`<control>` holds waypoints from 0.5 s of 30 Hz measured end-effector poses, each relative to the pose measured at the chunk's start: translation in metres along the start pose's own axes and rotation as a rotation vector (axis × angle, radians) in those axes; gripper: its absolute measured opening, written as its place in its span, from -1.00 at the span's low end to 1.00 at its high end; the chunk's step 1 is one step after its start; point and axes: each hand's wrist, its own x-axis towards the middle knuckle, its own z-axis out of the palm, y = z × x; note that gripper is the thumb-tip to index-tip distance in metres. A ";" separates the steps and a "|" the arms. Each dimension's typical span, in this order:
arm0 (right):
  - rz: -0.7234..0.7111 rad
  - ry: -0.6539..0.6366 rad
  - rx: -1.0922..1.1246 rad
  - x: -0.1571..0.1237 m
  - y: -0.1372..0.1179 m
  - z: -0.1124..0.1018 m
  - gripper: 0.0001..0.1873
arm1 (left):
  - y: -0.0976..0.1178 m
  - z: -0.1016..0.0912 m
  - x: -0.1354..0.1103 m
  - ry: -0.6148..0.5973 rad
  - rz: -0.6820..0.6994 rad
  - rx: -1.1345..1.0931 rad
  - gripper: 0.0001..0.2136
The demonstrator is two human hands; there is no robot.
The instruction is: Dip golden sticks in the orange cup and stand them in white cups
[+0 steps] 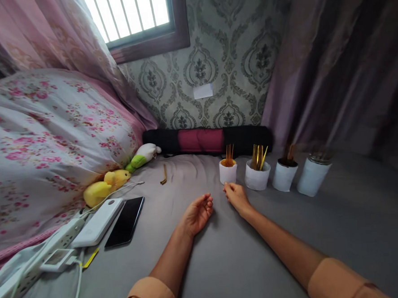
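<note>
My left hand (199, 214) rests just above the grey sheet, palm turned up and fingers loosely curled, with nothing visible in it. My right hand (236, 197) has its fingers pressed together at the lower edge of a white paper-wrapped cup (228, 174); whether it touches the cup or holds something small I cannot tell. Thin brown-gold sticks (230, 152) stand in that cup. To its right is a wider white cup (257, 178) with shiny gold strips (259, 158). Two more white-wrapped containers, a smaller one (284, 177) and a taller one (312, 178), hold thin sticks as well.
A bent golden piece (164, 174) lies on the grey sheet (206, 265). On the left are a black phone (125, 222), a white power bank (97, 223), a power strip (64, 236) with cables, and plush toys (110, 186). A black-and-maroon roll (201, 140) lies along the wall.
</note>
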 end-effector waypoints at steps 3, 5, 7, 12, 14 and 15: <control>-0.038 0.018 -0.022 -0.003 0.003 0.000 -0.56 | -0.001 0.001 -0.001 0.017 0.004 0.011 -0.91; -0.056 0.026 -0.021 -0.005 0.004 0.001 -0.56 | -0.001 0.002 -0.002 0.024 0.009 0.013 -0.91; -0.071 0.026 -0.012 -0.006 0.005 0.001 -0.55 | -0.001 0.003 -0.002 0.027 0.010 0.013 -0.91; -0.077 0.023 0.009 -0.006 0.008 0.002 -0.53 | -0.001 0.003 -0.002 0.031 0.012 0.030 -0.91; -0.070 0.019 0.008 -0.006 0.008 0.002 -0.53 | -0.002 0.002 -0.002 0.022 0.015 0.030 -0.91; -0.067 0.018 0.006 -0.006 0.007 0.001 -0.53 | -0.002 0.002 -0.001 0.012 0.015 0.030 -0.91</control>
